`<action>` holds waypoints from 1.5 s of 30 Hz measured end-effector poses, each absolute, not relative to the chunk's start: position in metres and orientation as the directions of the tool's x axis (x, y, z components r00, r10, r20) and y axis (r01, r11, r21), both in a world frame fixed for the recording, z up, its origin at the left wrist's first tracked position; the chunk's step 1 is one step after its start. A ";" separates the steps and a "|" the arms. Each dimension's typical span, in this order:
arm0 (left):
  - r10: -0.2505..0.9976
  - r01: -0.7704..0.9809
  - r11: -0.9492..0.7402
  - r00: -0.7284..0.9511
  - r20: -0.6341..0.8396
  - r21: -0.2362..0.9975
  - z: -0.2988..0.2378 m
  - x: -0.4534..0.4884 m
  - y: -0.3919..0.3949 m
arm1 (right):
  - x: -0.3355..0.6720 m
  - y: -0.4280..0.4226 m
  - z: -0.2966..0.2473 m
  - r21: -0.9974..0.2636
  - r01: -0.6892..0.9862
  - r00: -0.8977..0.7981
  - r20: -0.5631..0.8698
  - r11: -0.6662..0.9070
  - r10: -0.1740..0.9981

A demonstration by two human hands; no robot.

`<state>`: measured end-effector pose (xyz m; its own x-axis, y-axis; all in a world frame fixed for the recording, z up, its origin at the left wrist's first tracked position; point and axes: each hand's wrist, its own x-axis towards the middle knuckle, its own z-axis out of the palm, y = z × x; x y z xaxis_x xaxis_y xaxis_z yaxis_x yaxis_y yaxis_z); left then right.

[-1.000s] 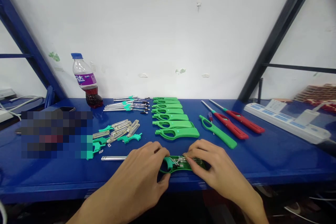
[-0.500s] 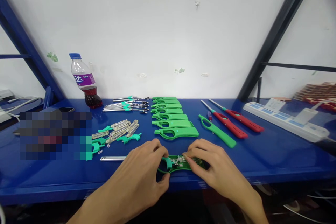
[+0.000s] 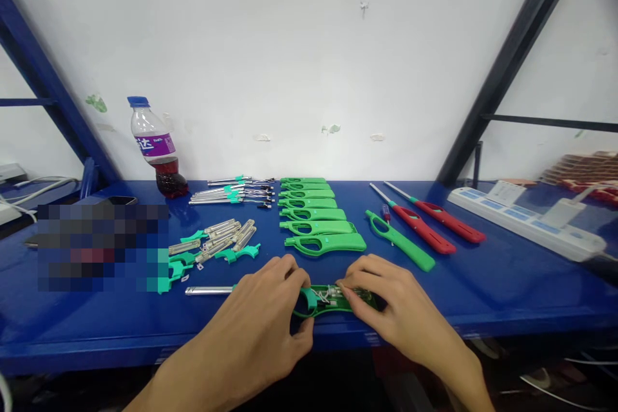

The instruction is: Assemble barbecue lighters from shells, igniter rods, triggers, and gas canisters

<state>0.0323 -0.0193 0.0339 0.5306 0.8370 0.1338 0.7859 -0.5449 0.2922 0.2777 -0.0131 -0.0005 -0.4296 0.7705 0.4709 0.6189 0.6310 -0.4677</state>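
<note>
Steadying: one open green casing (image 3: pixel 335 308); left hand (image 3: pixel 263 309) pinching its looped end, apparently against shifting; right hand (image 3: pixel 393 296) pinching the clear tank (image 3: pixel 335 291) inside.

On table (image 3: pixel 483 290): casing (image 3: pixel 333 308), lower centre; casing row (image 3: pixel 318 214) behind; rods (image 3: pixel 212 200) left of row, tanks (image 3: pixel 226 238) before rods; lighters (image 3: pixel 425 232) right of row; power strip (image 3: pixel 528 222) far right; bottle (image 3: pixel 154 145) left.
</note>
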 end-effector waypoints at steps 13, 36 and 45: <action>0.827 0.782 -0.553 0.556 0.079 0.289 0.038 0.029 -0.021 | 0.277 -0.015 0.001 -0.499 0.623 -0.408 0.449 0.602 0.795; 0.791 0.771 -0.610 0.578 0.202 0.181 0.041 -0.019 0.005 | 0.277 -0.016 0.001 -0.490 0.653 -0.385 0.442 0.578 0.810; 0.797 0.765 -0.600 0.596 0.093 0.233 0.045 -0.022 0.012 | 0.277 -0.015 0.001 -0.507 0.657 -0.373 0.425 0.558 0.825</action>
